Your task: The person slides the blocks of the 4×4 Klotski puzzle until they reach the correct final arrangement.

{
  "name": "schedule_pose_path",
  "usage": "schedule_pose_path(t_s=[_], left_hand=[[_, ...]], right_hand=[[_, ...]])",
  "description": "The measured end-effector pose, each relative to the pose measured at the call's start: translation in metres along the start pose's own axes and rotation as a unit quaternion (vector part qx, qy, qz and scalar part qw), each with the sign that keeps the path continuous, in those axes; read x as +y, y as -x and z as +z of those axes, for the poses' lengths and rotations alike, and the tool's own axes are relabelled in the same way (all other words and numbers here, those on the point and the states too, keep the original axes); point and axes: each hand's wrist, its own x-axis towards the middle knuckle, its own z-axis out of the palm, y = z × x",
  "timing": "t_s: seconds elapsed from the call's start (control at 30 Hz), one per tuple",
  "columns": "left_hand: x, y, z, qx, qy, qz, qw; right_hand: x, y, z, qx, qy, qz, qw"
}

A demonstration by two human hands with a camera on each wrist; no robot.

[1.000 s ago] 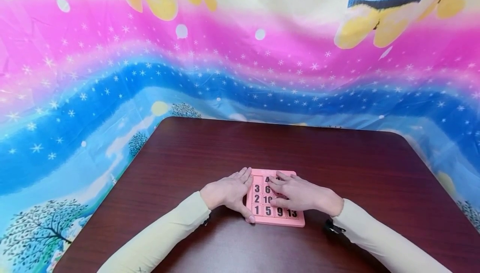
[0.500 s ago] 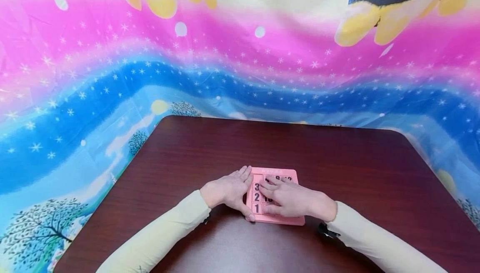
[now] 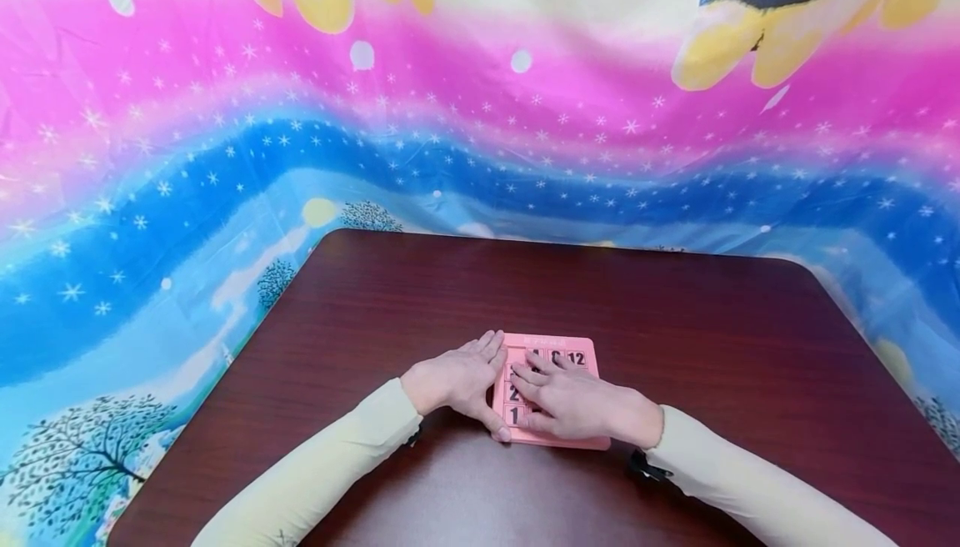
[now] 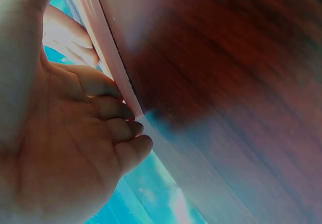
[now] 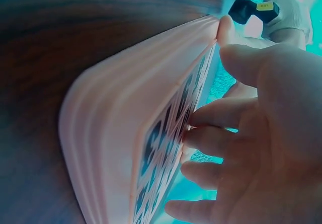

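A pink sliding number puzzle (image 3: 551, 342) lies flat on the table, its black-numbered tiles partly hidden under my right hand (image 3: 576, 401). That hand spreads across the tiles from the right, its fingertips on the left columns; tiles 1, 2 and 12 show around it. At the puzzle's left side rests my left hand (image 3: 457, 382), fingers at the far left corner and thumb at the near left corner. The left wrist view has the left fingertips against the puzzle's side (image 4: 114, 58). In the right wrist view, the right fingers (image 5: 211, 141) reach over the tile face.
The dark red-brown wooden table (image 3: 420, 297) has rounded far corners. Behind and beside it hangs a colourful printed cloth (image 3: 450, 97) with snowflakes and cartoon figures. A small black device (image 3: 648, 465) is worn under the right wrist.
My right hand has slid left across the tiles, uncovering the 12 at the far right and covering more of the left columns. My left hand stays at the puzzle's side.
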Motion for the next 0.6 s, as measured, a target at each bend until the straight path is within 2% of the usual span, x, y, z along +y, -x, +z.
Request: schedule_pose_path(t_s=[0.6], left_hand=[[0.0, 0.001, -0.001, -0.003, 0.002, -0.001, 1.0]], right_hand=[[0.015, -0.016, -0.002, 0.004, -0.007, 0.021, 0.9997]])
